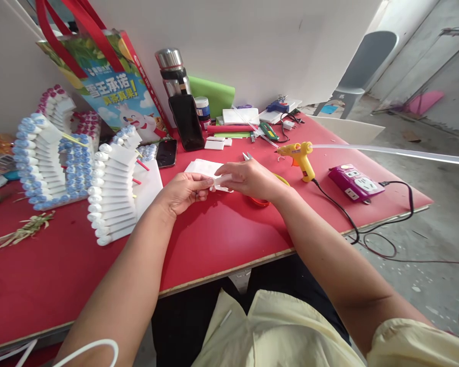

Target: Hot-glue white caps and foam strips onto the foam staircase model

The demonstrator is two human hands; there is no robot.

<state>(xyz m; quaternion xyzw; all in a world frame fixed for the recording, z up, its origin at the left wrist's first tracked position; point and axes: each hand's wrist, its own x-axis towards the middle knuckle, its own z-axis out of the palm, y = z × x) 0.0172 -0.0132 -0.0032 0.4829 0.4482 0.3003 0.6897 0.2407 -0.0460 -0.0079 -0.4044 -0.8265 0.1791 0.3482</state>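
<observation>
Between my two hands, over the red table (229, 239), is a small piece of white paper (222, 179), folded or rolled. My left hand (189, 191) pinches its left end between thumb and fingers. On the other end, my right hand (248, 178) is closed with its fingers bent over the paper. More white paper (202, 167) lies flat just behind my hands. Scissors with orange-red and yellow handles (260, 202) are partly hidden under my right hand, their metal tips (247, 156) showing beyond it.
Fan-shaped white paper pieces (112, 193) and blue-and-white ones (42, 163) stand at left. A yellow glue gun (300, 155) and a purple power strip (355, 182) with trailing cords are right. Behind are a phone (166, 153), a black case (187, 122), a thermos (172, 71) and a bag (115, 97).
</observation>
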